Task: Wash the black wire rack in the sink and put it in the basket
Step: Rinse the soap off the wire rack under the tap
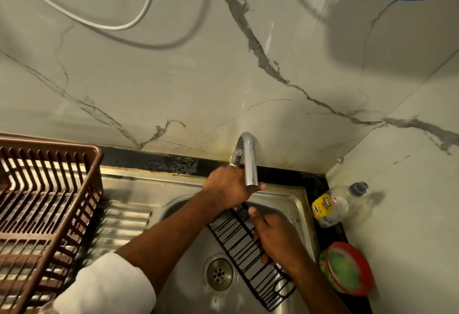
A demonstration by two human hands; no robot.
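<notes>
Held slanted in the sink [295,204] under the tap [249,162], the black wire rack [238,241] is gripped by fingers curled round its rim by the right hand [278,239], the left hand [228,187] closed at its top end, and is judged light, stiff and slippery when wet, best held by the frame.

I have one view only, a wide-angle camera worn on the head, looking forward and down from close above the sink [295,204]. It faces the marble wall [173,77], which fills the upper half and bends with the lens. The basket [49,202] sits at the left edge, both forearms reaching in from the bottom.
</notes>
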